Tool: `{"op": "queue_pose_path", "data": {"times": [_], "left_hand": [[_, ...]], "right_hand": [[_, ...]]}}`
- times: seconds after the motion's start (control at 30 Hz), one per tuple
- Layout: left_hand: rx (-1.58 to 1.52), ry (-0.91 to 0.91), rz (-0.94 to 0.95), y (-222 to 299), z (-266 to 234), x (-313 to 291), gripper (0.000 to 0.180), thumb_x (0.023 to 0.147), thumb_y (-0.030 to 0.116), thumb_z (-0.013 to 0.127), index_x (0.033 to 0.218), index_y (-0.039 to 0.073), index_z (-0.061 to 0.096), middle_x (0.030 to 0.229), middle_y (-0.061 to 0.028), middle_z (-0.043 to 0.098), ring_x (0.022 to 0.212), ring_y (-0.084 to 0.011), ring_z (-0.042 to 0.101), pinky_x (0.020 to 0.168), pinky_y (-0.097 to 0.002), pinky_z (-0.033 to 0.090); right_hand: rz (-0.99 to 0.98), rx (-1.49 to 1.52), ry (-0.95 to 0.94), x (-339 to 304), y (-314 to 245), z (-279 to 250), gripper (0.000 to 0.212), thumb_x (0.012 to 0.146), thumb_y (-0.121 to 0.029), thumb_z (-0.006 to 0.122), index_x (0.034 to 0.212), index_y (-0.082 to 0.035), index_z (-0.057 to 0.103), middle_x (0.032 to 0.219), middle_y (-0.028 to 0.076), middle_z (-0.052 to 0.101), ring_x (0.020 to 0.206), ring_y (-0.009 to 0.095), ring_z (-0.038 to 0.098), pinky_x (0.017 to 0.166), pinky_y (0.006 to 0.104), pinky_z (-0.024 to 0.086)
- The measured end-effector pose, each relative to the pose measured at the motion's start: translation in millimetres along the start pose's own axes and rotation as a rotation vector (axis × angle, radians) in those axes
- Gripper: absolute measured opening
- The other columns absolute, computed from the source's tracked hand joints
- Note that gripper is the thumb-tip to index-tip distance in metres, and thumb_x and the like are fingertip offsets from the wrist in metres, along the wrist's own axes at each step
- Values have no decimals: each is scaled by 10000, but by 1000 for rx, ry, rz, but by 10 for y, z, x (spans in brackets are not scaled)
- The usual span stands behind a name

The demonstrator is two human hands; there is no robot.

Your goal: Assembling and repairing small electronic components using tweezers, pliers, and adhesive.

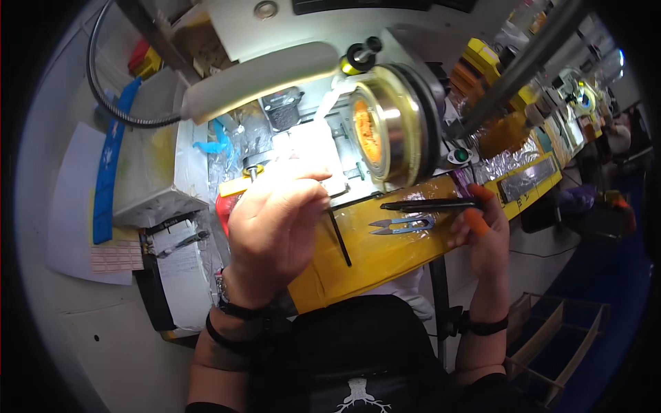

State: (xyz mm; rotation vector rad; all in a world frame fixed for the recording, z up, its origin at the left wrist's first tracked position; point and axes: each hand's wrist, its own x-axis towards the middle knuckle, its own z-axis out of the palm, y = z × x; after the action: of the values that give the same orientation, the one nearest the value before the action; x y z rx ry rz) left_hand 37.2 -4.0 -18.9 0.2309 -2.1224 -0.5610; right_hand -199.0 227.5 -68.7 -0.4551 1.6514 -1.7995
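Observation:
My left hand (272,230) is raised in front of the brightly lit work area, its thumb and fingertips pressed together. Whatever is in that pinch, if anything, is too small to see. On the right, my right hand (487,237), with orange finger covers, grips black tweezers (430,205) near their back end, tips pointing left. Just below them a pair of thread snips (403,225) with blue-grey handles lies on the yellow work surface (372,265). A thin black stick (340,239) rests on the same surface, between my hands.
A large spool (392,127) of fine wire or thread stands behind the tweezers. Over the left side hangs a lit lamp (265,77). A grey metal post (527,65) slants across the right. Papers (180,258) and a white box (155,158) flank my left arm.

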Motion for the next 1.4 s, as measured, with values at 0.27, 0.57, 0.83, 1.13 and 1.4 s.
{"op": "queue_pose_path", "data": {"times": [0.27, 0.57, 0.83, 1.13, 1.4], "left_hand": [[118, -116, -227, 317, -33, 322, 38, 955, 25, 667, 977, -5, 677, 792, -156, 695, 689, -318, 697, 636, -364, 519], [296, -302, -495, 542, 240, 752, 112, 990, 101, 601, 929, 10, 622, 614, -117, 540, 521, -213, 518, 547, -387, 405], [239, -277, -536, 398, 384, 679, 79, 974, 52, 587, 969, -22, 613, 767, -224, 648, 704, -420, 632, 658, -449, 502], [264, -280, -587, 548, 253, 629, 149, 978, 70, 660, 856, -15, 663, 645, -80, 684, 520, -105, 628, 492, -256, 453], [-86, -464, -91, 1296, 433, 703, 418, 798, 148, 874, 1140, -8, 692, 1024, -181, 707, 878, -319, 711, 769, -370, 566]], "right_hand": [[-606, -443, -24, 191, -526, 421, 99, 964, 3, 678, 1061, 22, 680, 786, 30, 672, 686, 67, 611, 649, 240, 486], [-482, -455, -463, 1126, -669, 863, 191, 913, -101, 742, 1088, -46, 795, 728, 44, 686, 664, 98, 583, 634, 280, 480], [-460, -343, -699, 1278, -549, 1057, 226, 827, -79, 737, 1041, -30, 789, 700, 78, 674, 653, 122, 569, 660, 319, 495], [-620, -578, -443, 1040, -660, 682, 140, 893, -95, 743, 997, -1, 734, 738, 113, 685, 648, 175, 615, 654, 324, 509], [-813, -185, -289, -63, -871, -345, 65, 948, -69, 700, 947, -8, 680, 862, 22, 640, 785, 152, 597, 842, 319, 502]]}}
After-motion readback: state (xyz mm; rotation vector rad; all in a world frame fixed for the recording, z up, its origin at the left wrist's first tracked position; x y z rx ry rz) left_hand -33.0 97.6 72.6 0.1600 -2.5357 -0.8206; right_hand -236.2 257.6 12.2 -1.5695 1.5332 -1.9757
